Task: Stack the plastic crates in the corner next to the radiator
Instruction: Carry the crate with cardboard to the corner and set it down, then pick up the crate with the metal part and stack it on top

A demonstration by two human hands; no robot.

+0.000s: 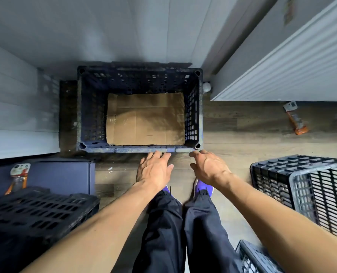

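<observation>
The dark blue crate [140, 109] sits upright in the corner beside the white radiator [285, 62], cardboard [146, 119] lining its bottom. Both arms reach forward; left hand [155, 170] and right hand [209, 166] hover palm-down at its near rim, fingers loosely spread, gripping nothing.

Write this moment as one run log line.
blue crate: in corner, cardboard inside | left hand, right hand: open, at near rim | radiator: right

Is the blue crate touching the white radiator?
Apart. The head view shows a strip of floor and a grey pipe fitting between the blue plastic crate and the white radiator.
</observation>
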